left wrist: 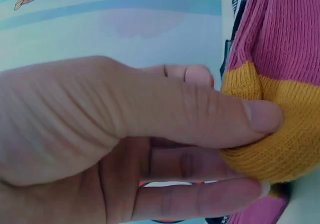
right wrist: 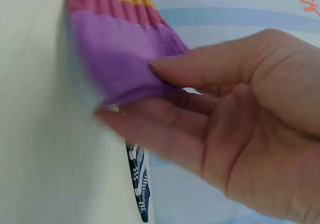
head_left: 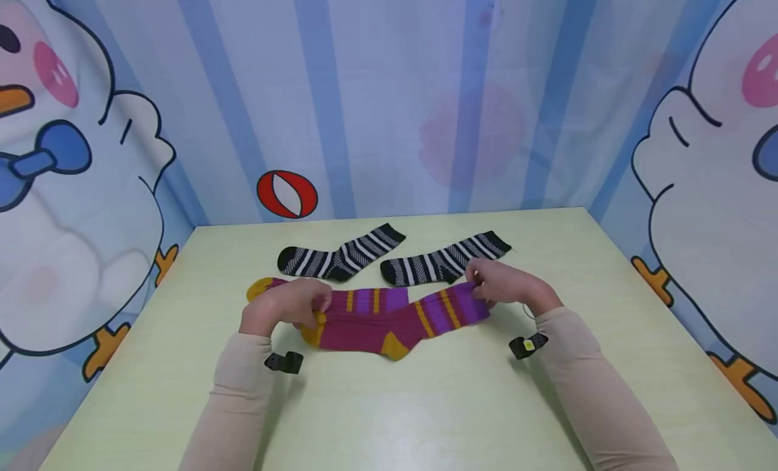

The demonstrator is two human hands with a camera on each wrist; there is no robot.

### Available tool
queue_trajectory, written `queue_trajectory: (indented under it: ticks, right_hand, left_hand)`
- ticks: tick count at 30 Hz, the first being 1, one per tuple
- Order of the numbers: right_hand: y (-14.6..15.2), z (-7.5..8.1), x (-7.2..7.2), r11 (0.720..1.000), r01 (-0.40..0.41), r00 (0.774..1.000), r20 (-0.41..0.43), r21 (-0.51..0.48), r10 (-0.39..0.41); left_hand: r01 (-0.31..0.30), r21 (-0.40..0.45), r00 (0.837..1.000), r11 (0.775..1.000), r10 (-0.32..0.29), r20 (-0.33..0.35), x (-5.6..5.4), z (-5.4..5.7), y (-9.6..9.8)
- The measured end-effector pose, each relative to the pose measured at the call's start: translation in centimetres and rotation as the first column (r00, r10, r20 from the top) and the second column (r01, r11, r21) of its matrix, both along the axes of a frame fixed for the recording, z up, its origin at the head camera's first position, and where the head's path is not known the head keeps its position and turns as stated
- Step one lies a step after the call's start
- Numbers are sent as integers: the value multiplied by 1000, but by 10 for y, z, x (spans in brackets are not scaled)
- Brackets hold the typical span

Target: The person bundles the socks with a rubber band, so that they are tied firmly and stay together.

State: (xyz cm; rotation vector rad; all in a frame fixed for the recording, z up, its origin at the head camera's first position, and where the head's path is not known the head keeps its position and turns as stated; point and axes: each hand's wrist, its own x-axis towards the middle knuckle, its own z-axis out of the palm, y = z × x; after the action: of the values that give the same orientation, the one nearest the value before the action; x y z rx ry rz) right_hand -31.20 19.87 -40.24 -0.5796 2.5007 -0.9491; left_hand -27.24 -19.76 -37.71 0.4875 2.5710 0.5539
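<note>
A magenta sock (head_left: 358, 331) with mustard toe and heel and a purple striped cuff stretches between both hands, nearest the person. My left hand (head_left: 299, 301) pinches its mustard toe, thumb on top, as the left wrist view shows. At the other end my right hand (head_left: 500, 282) pinches the purple cuff (right wrist: 120, 53) between thumb and fingers. Just behind lies a matching magenta sock (head_left: 365, 300), partly covered by the front sock and the left hand. Farther back are two black-and-white striped socks, one at left (head_left: 340, 253) and one at right (head_left: 444, 260).
All the socks are on a pale yellow table (head_left: 401, 417). A blue striped backdrop (head_left: 389, 106) rises at its far edge, with cartoon birds printed on the panels at both sides. Small black cameras sit at both wrists.
</note>
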Motion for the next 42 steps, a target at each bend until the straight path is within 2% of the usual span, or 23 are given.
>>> queue_trajectory:
  ticks: [3,7,11,15,18,23,28,34,42]
  right_hand:
    - [-1,0,0,993,74,997,40,-88,-71]
    - [-2,2,-1,980,141,986,106,-142,-127]
    - [-3,3,0,973,152,965,239,-172,-108]
    - [-3,1,2,986,100,944,325,-137,-50]
    - [-5,0,5,996,26,943,332,-83,3]
    - [-10,-4,7,998,-48,943,329,-32,56]
    - [-15,-7,6,999,-51,943,330,-9,51]
    - [-17,-4,9,1000,-22,941,338,4,20]
    - [-16,-3,8,998,-37,951,308,56,18]
  left_hand:
    - [16,21,1000,1000,-15,-6,0,4,-6]
    - [19,12,1000,1000,-19,-23,0,8,-11]
    - [-4,19,1000,1000,4,-5,2,10,-18]
    - [-46,42,997,998,43,71,3,8,-24]
    - [-59,43,991,997,53,124,3,5,-25]
    - [-31,-28,987,999,35,156,-1,-4,-22]
    - [2,-61,986,998,8,167,-4,-11,-22]
    - [14,-71,988,997,-3,157,-4,-9,-20]
    - [-76,-68,988,995,85,129,-3,-7,-20]
